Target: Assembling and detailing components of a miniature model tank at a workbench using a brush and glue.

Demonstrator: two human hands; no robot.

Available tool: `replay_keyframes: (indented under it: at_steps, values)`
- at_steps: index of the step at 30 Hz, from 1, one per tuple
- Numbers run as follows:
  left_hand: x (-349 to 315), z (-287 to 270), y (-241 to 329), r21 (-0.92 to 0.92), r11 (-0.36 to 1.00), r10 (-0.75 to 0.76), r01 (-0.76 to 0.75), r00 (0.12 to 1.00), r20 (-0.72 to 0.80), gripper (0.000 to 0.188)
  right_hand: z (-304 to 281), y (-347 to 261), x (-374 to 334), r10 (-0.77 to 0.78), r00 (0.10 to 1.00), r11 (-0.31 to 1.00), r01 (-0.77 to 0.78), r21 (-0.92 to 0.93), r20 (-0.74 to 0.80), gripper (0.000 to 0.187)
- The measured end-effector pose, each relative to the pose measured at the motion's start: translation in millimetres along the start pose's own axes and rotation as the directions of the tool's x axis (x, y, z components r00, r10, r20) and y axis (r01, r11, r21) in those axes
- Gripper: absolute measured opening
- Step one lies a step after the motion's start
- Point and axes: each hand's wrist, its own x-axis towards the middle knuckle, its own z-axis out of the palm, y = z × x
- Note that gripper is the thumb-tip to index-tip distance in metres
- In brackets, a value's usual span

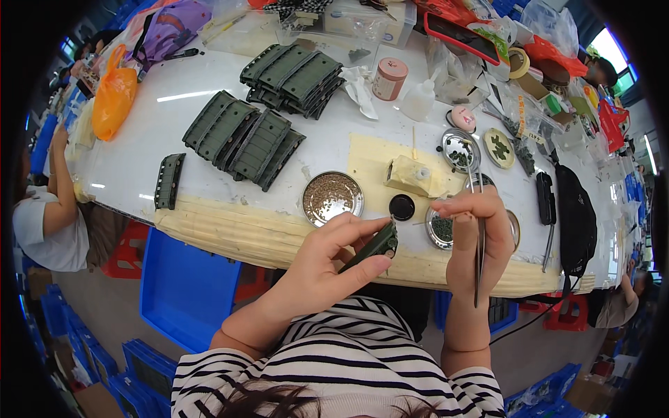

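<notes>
My left hand [313,268] holds a small dark green moulded part [378,245] over the table's near edge, its fingers and thumb pinching it along the sides. A small round detail shows at the part's lower end. In my right hand [493,226] a pair of metal tweezers [480,268] stands roughly upright, tips away from me. The right thumb and index finger are close together; a thin, pale line sticks out from them to the left, too fine to name. Just beyond my hands are a round black cap [402,207] and a dish of small dark green pieces [429,239].
Ribbed green panels [293,76] lie stacked at the back left, with more panels [240,139] nearer. A metal dish [304,202] holds brown bits. Further right lie small tins [499,148] and a black pouch [577,223]. A blue tray [185,292] sits below the table edge.
</notes>
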Motion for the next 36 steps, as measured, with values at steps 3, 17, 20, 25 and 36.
replay_keyframes:
  at_steps: [3,17,20,25,36]
  values:
    - [0.9,0.8,10.5,0.064,0.997,-0.036,0.036,0.999,-0.010,0.043,1.0,-4.0,-4.9,0.027,0.991,0.994,-0.040,0.102,0.130,0.004]
    - [0.0,3.3,1.6,0.100,0.994,0.048,-0.043,0.997,-0.052,0.044,3.0,-2.3,-5.5,0.029,0.976,0.999,-0.036,0.029,0.214,0.022]
    - [0.6,3.6,1.9,0.102,0.994,0.053,-0.048,0.997,-0.051,0.044,3.0,-1.3,-6.0,0.035,0.978,0.999,-0.042,0.032,0.204,0.022]
    - [0.2,3.5,1.2,0.095,0.995,0.048,-0.043,0.998,-0.051,0.044,2.5,-2.5,-3.1,0.008,0.975,1.000,-0.012,0.015,0.223,0.021]
    - [1.4,2.9,-1.8,0.067,0.996,0.055,-0.052,0.997,-0.052,0.044,10.8,1.4,-2.3,0.225,0.974,0.898,-0.207,0.387,-0.001,0.010]
